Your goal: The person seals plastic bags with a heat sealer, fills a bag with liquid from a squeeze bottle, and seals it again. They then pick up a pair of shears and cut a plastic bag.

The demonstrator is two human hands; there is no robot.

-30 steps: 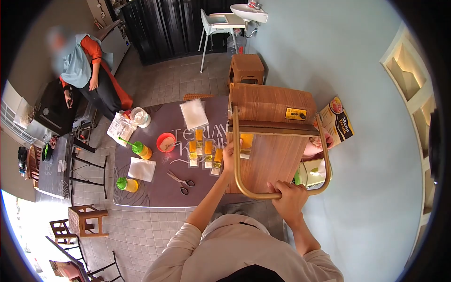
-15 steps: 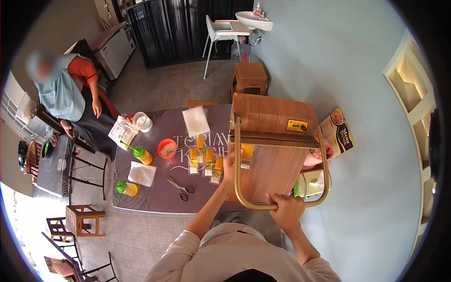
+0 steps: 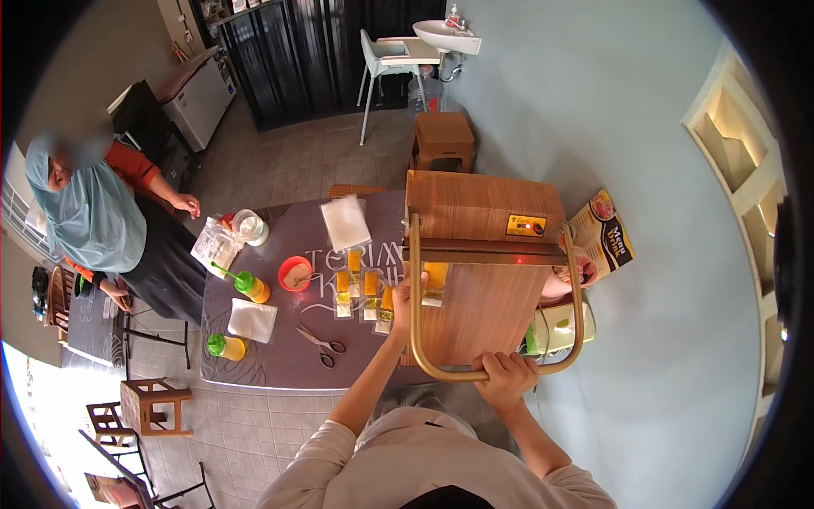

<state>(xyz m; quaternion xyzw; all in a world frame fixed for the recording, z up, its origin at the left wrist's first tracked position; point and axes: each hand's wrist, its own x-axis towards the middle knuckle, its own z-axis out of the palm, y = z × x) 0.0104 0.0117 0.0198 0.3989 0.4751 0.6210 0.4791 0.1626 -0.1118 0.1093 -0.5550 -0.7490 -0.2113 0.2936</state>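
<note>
A wood-patterned sealing machine (image 3: 487,310) with a gold bar handle (image 3: 415,314) stands on the dark table (image 3: 254,373). My right hand (image 3: 506,377) is wrapped round the front of the handle. At the machine's left edge, my left hand (image 3: 403,307) holds a small plastic packet (image 3: 434,284) with orange and pale contents, lying under the handle's side. Several similar packets (image 3: 370,293) lie just left of that hand. Red lights glow on the machine's yellow control panel (image 3: 526,226) and on its front strip.
Scissors (image 3: 320,343), a red bowl (image 3: 296,274), green-capped bottles (image 3: 251,287), a clear tub (image 3: 250,227) and plastic sheets (image 3: 345,223) lie leftward. A co-worker (image 3: 97,220) stands beyond the table's left end. A menu board (image 3: 602,237) and green box (image 3: 561,327) are right of the machine.
Red lights on the machine have come on. The handle remains gripped by my right hand. The co-worker has shifted and raised a forearm; the whole view has moved slightly.
</note>
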